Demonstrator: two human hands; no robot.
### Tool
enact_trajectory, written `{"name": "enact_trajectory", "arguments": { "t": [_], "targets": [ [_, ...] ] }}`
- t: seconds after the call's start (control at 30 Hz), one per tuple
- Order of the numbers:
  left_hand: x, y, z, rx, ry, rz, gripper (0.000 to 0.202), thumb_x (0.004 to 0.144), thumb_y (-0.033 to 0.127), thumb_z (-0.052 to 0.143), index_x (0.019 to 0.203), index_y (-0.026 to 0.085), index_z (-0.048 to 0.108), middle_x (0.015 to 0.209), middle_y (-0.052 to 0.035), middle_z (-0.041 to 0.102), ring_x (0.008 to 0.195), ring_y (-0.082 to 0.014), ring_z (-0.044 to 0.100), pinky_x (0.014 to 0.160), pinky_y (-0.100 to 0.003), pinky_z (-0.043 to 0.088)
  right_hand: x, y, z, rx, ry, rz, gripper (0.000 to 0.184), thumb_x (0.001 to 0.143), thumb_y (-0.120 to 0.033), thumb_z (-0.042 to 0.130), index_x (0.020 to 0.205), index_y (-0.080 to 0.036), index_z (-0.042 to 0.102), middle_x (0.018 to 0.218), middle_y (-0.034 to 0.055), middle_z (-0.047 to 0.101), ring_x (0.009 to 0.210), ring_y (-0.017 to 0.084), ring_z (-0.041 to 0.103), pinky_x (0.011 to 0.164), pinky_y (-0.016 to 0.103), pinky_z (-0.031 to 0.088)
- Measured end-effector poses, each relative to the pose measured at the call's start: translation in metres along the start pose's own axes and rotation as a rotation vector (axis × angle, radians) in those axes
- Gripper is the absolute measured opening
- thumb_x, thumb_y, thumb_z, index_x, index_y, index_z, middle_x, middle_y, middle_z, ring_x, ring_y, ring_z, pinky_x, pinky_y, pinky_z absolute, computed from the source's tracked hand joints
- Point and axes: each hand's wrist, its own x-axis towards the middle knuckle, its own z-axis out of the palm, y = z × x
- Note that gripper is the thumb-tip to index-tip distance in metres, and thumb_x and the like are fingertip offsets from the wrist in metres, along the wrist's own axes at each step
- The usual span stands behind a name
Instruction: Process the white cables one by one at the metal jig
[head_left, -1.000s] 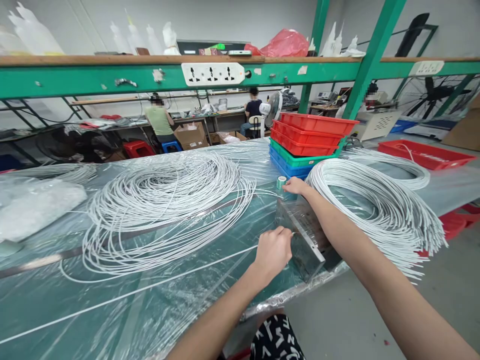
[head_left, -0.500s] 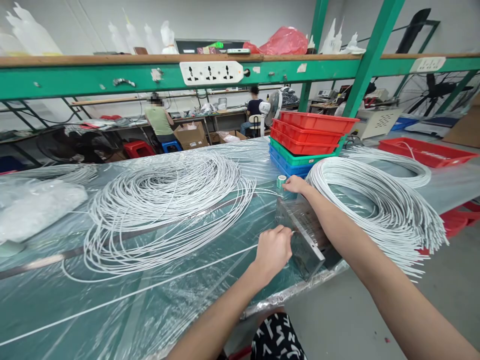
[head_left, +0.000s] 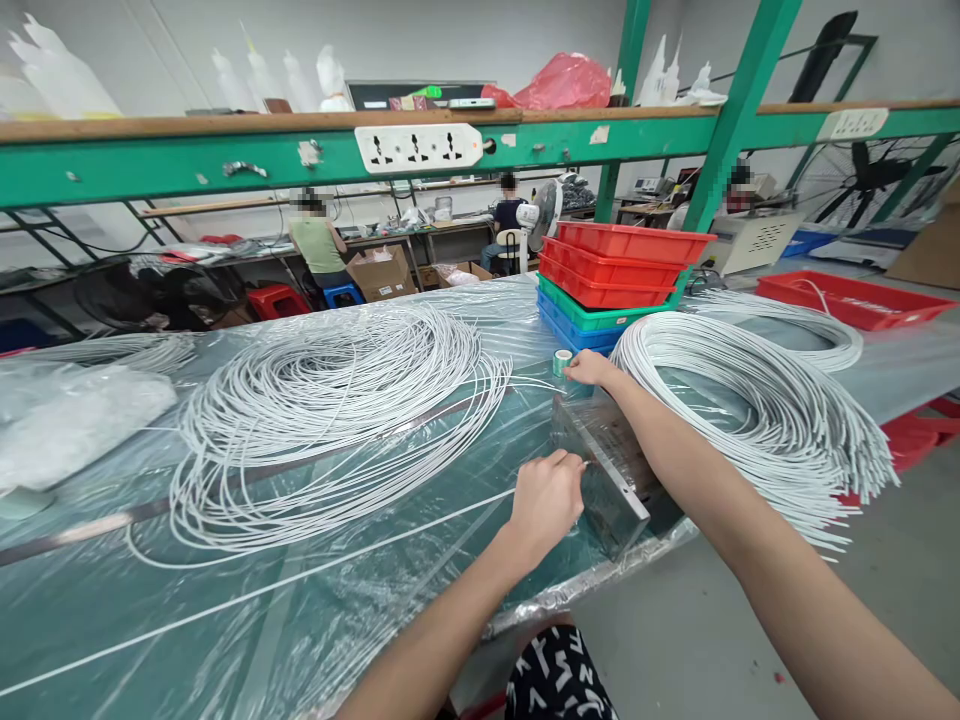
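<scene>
My left hand (head_left: 547, 500) is closed around a thin white cable (head_left: 322, 572), which runs from the fist to the lower left across the table. A short tip of it pokes out past my fingers, close to the upright plate of a metal block (head_left: 600, 480). Farther back, my right hand (head_left: 590, 368) reaches over the block, its fingertips pinched at the right edge of a small roll of green tape (head_left: 562, 362). Whether they grip the roll or only its tape end is hard to see. A large loose coil of white cable (head_left: 330, 400) lies to the left.
Stacked red, green and blue trays (head_left: 615, 270) stand behind the tape. Bundled cut cables (head_left: 765, 430) lie at right, some ends overhanging the table edge. A plastic bag (head_left: 82, 420) is at left. A green shelf beam (head_left: 225, 165) crosses above; people sit in the background.
Both hands hold nearly the same positions at the cable and tape roll. The camera view has shifted very slightly.
</scene>
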Motion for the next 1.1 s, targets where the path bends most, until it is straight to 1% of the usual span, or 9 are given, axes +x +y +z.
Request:
{"name": "enact_trajectory", "arguments": {
  "t": [0.2, 0.4, 0.6, 0.83, 1.1],
  "targets": [
    [-0.0007, 0.0004, -0.0006, -0.001, 0.003, 0.005, 0.030, 0.100, 0.020, 0.038, 0.088, 0.018, 0.065, 0.086, -0.0043, 0.068, 0.078, -0.0194, 0.066, 0.066, -0.028, 0.044, 0.0000, -0.0002, -0.0004, -0.003, 0.006, 0.004, 0.027, 0.086, -0.032, 0.057, 0.095, -0.018, 0.079, 0.091, 0.0087, 0.074, 0.093, 0.023, 0.069, 0.074, 0.023, 0.046],
    [-0.0017, 0.0003, 0.0015, -0.007, 0.011, 0.003, 0.029, 0.100, 0.019, 0.038, 0.088, 0.019, 0.065, 0.086, -0.0041, 0.068, 0.078, -0.0187, 0.066, 0.067, -0.027, 0.044, -0.0016, -0.0011, -0.0012, -0.013, 0.009, 0.005, 0.027, 0.087, -0.032, 0.057, 0.094, -0.019, 0.078, 0.093, 0.0085, 0.074, 0.093, 0.023, 0.069, 0.070, 0.023, 0.045],
    [-0.0010, 0.0000, 0.0033, -0.023, 0.022, -0.005, 0.028, 0.099, 0.019, 0.039, 0.089, 0.019, 0.066, 0.087, -0.0044, 0.068, 0.079, -0.0184, 0.066, 0.068, -0.027, 0.045, -0.0022, -0.0015, -0.0021, -0.009, 0.010, -0.006, 0.026, 0.086, -0.032, 0.057, 0.091, -0.018, 0.079, 0.088, 0.0081, 0.074, 0.091, 0.022, 0.069, 0.071, 0.022, 0.045],
    [-0.0016, -0.0006, 0.0047, -0.015, 0.041, 0.006, 0.030, 0.100, 0.019, 0.038, 0.088, 0.018, 0.066, 0.084, -0.0037, 0.068, 0.076, -0.0182, 0.065, 0.066, -0.028, 0.044, -0.0008, -0.0004, -0.0010, -0.005, 0.007, -0.006, 0.026, 0.087, -0.032, 0.056, 0.088, -0.017, 0.078, 0.090, 0.0094, 0.074, 0.090, 0.023, 0.069, 0.071, 0.023, 0.045],
    [-0.0016, -0.0006, 0.0062, -0.019, 0.050, 0.005, 0.031, 0.100, 0.019, 0.038, 0.087, 0.019, 0.065, 0.083, -0.0036, 0.067, 0.075, -0.0179, 0.065, 0.064, -0.027, 0.043, 0.0012, 0.0005, 0.0003, -0.012, 0.012, -0.003, 0.027, 0.087, -0.032, 0.057, 0.092, -0.017, 0.079, 0.091, 0.0088, 0.074, 0.091, 0.023, 0.069, 0.072, 0.023, 0.046]
  ]
}}
